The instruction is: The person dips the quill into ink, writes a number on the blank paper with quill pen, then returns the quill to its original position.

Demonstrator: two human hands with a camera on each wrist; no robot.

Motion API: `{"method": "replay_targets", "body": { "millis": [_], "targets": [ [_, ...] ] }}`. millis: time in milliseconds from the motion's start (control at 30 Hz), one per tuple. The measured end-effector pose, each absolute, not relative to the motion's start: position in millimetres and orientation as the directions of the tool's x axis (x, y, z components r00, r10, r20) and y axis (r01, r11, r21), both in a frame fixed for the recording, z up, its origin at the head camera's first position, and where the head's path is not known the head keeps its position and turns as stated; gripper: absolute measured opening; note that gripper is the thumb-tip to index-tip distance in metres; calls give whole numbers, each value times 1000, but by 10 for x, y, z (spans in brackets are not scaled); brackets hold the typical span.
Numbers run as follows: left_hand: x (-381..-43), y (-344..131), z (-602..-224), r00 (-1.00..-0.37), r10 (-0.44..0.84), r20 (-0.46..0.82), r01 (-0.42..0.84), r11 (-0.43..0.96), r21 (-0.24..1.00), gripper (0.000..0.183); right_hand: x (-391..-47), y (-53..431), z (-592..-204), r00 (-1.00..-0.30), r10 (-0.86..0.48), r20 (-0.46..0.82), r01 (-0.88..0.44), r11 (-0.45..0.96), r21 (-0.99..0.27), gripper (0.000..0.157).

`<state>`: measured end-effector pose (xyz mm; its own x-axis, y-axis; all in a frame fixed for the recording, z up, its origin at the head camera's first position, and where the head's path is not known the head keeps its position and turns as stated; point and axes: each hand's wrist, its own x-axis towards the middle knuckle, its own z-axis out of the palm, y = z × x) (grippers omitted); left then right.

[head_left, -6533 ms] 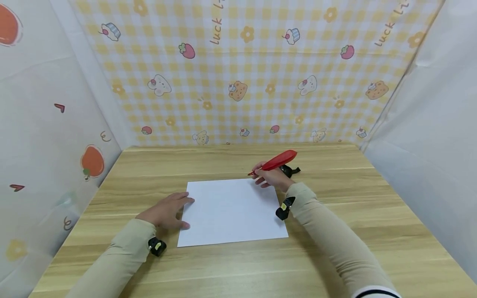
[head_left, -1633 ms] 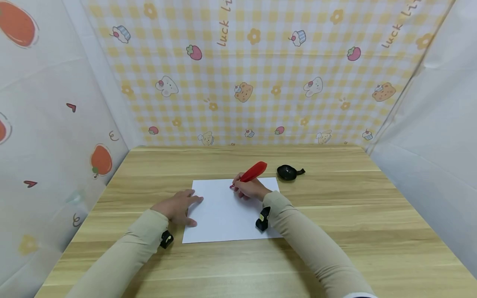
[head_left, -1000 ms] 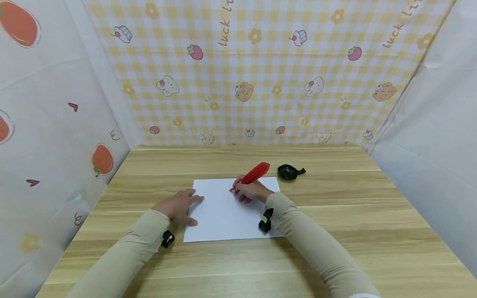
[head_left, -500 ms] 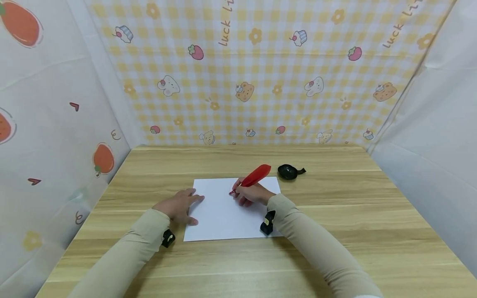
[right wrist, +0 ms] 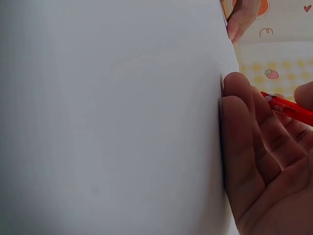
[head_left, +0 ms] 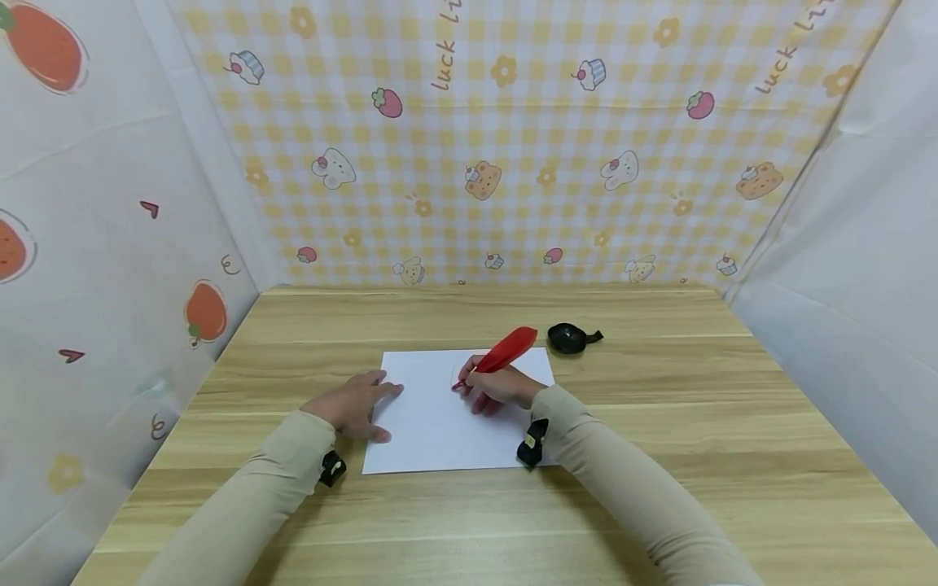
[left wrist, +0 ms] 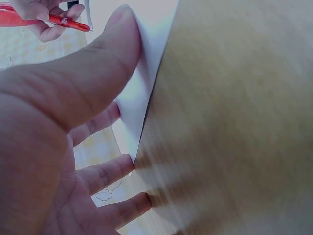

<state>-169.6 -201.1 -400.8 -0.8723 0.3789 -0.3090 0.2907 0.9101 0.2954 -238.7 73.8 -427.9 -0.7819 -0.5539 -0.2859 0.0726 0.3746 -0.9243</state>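
Observation:
My right hand pinches a red feather pen between thumb and fingers, its tip against the white sheet of paper. A faint curved line runs on the sheet just beyond the tip. In the right wrist view the pen's red barrel shows beside curled fingers, and the side of the hand lies along the paper. My left hand rests with spread fingers over the sheet's left edge; in the left wrist view its thumb lies over the paper.
A small black pan-shaped thing with a short handle stands beyond the sheet's far right corner. The wooden table meets a yellow checked cloth at the back, with white sheeting at the sides.
My right hand has come from the sheet's far right edge onto the paper, then drawn the pen slowly toward me, leaving a faint line. The left hand stays at the left edge.

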Motion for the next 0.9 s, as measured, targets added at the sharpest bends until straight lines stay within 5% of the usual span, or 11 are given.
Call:
{"method": "replay_targets", "body": {
  "millis": [900],
  "targets": [
    [-1701, -2017, -4017, -870, 383, -312, 286, 905, 314, 77, -2216, 842, -4273, -699, -642, -315, 33, 412, -911, 16]
  ]
}}
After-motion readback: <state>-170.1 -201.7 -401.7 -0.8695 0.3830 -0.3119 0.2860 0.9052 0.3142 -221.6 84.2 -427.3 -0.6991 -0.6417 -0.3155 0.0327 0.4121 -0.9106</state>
